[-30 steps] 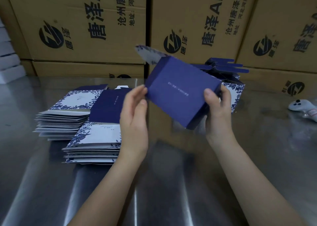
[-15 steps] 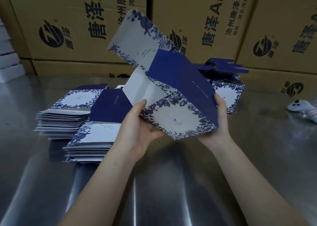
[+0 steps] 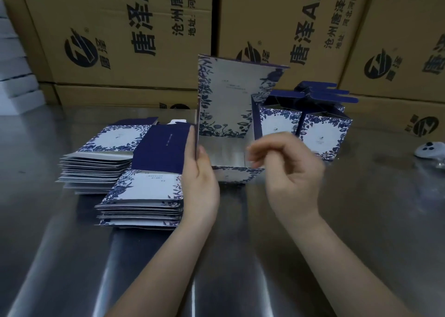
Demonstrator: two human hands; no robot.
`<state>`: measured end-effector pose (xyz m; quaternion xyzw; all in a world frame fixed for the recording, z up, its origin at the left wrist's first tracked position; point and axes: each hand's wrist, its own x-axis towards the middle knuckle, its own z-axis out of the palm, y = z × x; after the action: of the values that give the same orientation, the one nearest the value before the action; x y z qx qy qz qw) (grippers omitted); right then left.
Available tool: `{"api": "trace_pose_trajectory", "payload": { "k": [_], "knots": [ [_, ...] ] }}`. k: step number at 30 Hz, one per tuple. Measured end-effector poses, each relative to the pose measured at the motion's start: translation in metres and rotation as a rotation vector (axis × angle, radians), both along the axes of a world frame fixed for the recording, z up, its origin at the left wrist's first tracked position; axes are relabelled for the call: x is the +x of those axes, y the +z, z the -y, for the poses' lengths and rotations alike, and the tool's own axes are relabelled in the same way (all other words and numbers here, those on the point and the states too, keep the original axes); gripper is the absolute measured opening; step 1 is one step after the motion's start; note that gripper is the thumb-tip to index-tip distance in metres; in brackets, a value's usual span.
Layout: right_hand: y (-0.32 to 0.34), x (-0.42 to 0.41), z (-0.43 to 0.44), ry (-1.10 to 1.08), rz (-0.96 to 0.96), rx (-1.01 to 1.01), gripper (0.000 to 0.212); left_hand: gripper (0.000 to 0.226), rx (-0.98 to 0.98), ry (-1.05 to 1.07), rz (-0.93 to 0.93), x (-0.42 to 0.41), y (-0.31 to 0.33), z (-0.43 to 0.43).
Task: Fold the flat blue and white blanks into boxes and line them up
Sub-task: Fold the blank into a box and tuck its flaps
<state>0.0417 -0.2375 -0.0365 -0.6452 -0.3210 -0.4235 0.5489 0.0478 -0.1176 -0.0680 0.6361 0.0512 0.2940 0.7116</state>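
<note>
A half-opened blue and white box point(image 3: 226, 100) stands on the steel table point(image 3: 361, 220), its tall floral panel upright at the back and its inside showing. My left hand point(image 3: 199, 186) grips the box's left wall, thumb inside. My right hand point(image 3: 291, 172) is blurred at the box's right side with its fingers curled; whether it holds the wall is unclear. Two stacks of flat blanks point(image 3: 149, 189) point(image 3: 103, 148) lie left of my left hand. Folded boxes point(image 3: 317, 133) stand in a row to the right, top flaps open.
Large brown cartons point(image 3: 120, 39) form a wall along the back of the table. A white handheld device point(image 3: 431, 149) lies at the far right. White foam boxes point(image 3: 14, 76) are piled at the far left.
The blank has come down from mid-air onto the table and opened into a box shape. My right hand has left its underside and moved to the right side.
</note>
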Motion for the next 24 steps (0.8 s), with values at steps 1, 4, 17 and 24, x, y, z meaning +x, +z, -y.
{"api": "trace_pose_trajectory", "payload": {
  "k": [1, 4, 17, 24],
  "knots": [
    [-0.003, -0.004, -0.007, 0.03, -0.003, -0.074, 0.028, 0.043, 0.03, 0.002, 0.026, 0.0, -0.001, 0.001],
    [-0.014, -0.007, -0.022, 0.0, -0.054, -0.293, 0.03, 0.046, 0.052, -0.073, 0.046, -0.003, -0.006, 0.003],
    [0.008, 0.005, -0.003, 0.149, -0.406, 0.546, 0.033, 0.049, 0.04, -0.009, -0.027, -0.012, -0.002, 0.014],
    [0.001, -0.002, -0.02, -0.158, -0.387, -0.147, 0.036, 0.059, 0.22, 0.03, -0.015, -0.01, -0.011, 0.017]
  ]
}}
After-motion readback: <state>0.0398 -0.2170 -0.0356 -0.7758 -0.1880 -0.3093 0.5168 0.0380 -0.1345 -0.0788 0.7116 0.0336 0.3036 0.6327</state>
